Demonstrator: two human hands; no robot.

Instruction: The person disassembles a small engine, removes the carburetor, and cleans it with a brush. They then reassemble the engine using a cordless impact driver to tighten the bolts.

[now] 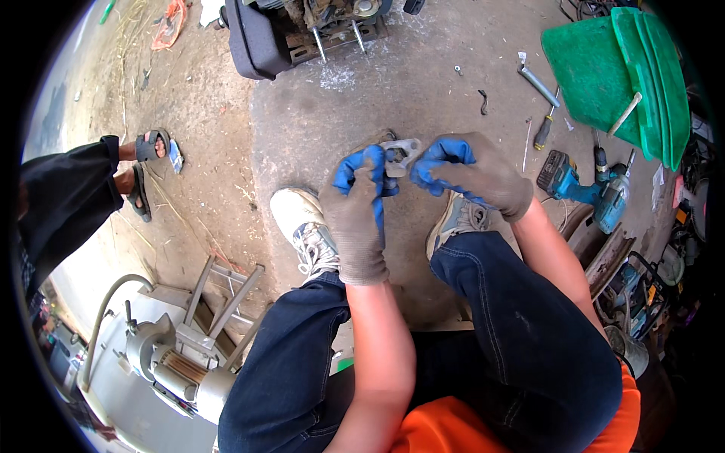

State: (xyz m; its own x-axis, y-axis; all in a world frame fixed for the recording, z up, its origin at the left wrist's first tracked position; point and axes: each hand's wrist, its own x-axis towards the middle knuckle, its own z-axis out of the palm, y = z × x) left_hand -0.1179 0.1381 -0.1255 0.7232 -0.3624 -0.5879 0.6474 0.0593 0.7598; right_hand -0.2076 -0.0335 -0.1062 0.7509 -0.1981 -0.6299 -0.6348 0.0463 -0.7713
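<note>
My left hand (359, 204), in a grey-brown work glove with blue coated fingers, grips a small grey metal bracket (402, 157) with an opening in it. The thumb lies along the near side of the part. Close to the bracket's right end is my right hand (468, 174), gloved the same way. Its fingers are curled together, and whatever they may pinch is hidden. Both hands are above the concrete floor (317, 128), between my two shoes.
An engine (332, 23) with a black housing stands ahead. To the right lie a hammer (538, 84), a screwdriver (544, 132), a blue cordless impact wrench (589, 189) and a green plastic sheet (604, 83). A person's sandalled feet (143, 170) are at left, above a bench machine (177, 370).
</note>
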